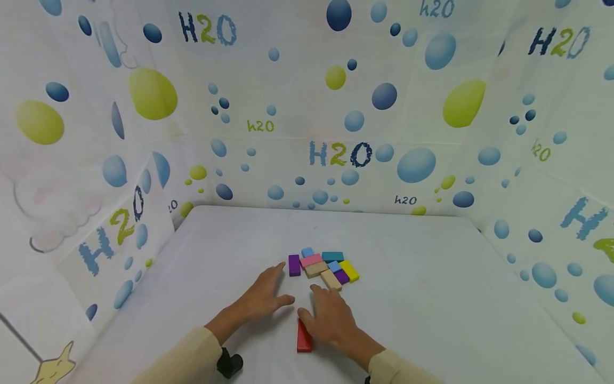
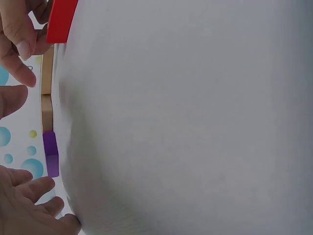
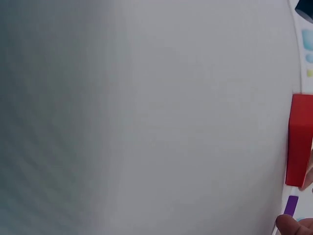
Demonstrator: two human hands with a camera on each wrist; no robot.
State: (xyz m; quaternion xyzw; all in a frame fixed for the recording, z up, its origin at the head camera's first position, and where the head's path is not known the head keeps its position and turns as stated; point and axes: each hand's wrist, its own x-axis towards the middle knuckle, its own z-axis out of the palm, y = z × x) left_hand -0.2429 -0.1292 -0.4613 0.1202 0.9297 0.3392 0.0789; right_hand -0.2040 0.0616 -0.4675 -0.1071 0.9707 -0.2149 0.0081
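My left hand [image 1: 261, 293] hovers over the white table with fingers spread, its index fingertip close to a purple block [image 1: 294, 265]. It holds nothing, and its fingers [image 2: 36, 193] show straight in the left wrist view. My right hand [image 1: 331, 314] is to the right, thumb and index finger apart. A red block [image 1: 304, 338] lies lengthwise beneath its thumb side, the far end partly hidden by the thumb. In the right wrist view the red block [image 3: 299, 139] stands at the right edge, with a fingertip [image 3: 288, 225] lower down.
Ahead of the hands lies a cluster of blocks: a pink one [image 1: 312, 260], a teal one [image 1: 333, 256], a yellow one [image 1: 349, 271], beige ones [image 1: 331, 280] and small blue ones [image 1: 307, 252]. A printed curtain [image 1: 297, 90] surrounds the table [image 1: 431, 298].
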